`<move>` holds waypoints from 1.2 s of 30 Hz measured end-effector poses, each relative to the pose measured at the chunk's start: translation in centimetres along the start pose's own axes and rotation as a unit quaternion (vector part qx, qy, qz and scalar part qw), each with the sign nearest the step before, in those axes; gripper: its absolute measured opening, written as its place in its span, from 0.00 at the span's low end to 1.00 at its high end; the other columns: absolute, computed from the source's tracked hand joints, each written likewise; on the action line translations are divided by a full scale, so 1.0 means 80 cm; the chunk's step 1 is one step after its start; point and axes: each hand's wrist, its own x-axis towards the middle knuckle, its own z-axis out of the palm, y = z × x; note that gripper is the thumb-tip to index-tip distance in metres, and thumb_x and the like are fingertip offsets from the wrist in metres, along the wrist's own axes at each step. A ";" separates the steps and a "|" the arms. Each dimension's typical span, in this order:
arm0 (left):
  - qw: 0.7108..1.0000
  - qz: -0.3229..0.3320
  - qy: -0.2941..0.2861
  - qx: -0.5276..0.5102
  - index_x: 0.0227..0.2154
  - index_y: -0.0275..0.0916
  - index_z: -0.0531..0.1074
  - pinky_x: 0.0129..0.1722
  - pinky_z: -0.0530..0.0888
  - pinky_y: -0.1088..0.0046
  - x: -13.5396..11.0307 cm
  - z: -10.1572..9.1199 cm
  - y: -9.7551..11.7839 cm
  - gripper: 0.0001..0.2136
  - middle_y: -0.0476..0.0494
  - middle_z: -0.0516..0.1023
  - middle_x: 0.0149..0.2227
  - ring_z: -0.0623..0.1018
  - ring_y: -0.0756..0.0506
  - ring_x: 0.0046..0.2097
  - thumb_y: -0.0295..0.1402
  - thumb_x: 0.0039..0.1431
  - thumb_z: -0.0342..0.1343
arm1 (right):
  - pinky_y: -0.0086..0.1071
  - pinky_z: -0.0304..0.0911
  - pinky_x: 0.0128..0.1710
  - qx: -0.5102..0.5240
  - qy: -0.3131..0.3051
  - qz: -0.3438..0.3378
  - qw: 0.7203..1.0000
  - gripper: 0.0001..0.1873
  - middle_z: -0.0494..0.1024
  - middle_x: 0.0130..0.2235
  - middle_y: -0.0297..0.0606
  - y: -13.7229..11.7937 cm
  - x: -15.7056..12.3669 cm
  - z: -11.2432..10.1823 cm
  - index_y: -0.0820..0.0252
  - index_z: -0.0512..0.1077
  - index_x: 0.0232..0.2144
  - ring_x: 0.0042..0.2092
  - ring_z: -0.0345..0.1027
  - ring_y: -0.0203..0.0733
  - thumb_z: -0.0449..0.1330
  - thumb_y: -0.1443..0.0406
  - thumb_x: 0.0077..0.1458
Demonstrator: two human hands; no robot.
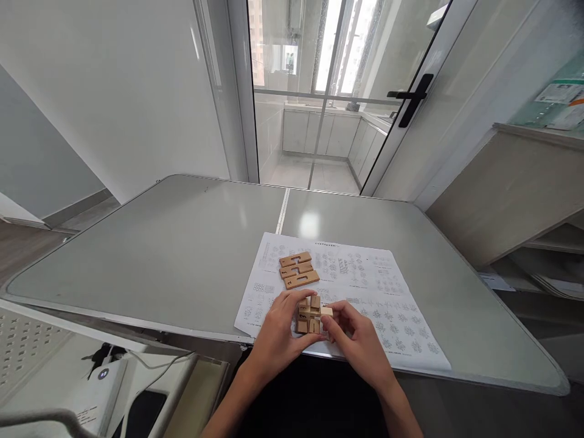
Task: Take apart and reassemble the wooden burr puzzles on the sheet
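Observation:
A small wooden block puzzle, built of several interlocking pieces, sits between my hands near the table's front edge. My left hand curves around its left side, thumb at the near side and fingers at the far side. On the right, my right hand pinches a pale wooden piece that juts from the puzzle's right side. Dark marks show on some of the puzzle's pieces. Just beyond lie three flat notched wooden pieces with numbers on them, side by side on the printed sheet.
The sheet carries many small line diagrams and lies on a grey-green table with a seam. A glass door with a black handle stands behind. To the left, a white cart holds cables and a white device; wooden shelves are at right.

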 end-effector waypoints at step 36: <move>1.000 0.007 -0.008 0.015 0.62 0.52 0.66 0.62 0.76 0.55 0.004 0.002 0.003 0.33 0.43 0.76 0.60 0.76 0.37 0.62 0.30 0.58 0.74 | 0.34 0.68 0.35 0.005 0.003 0.011 1.000 0.22 0.78 0.32 0.36 -0.004 0.000 0.002 0.57 0.76 0.41 0.32 0.70 0.42 0.62 0.44 0.66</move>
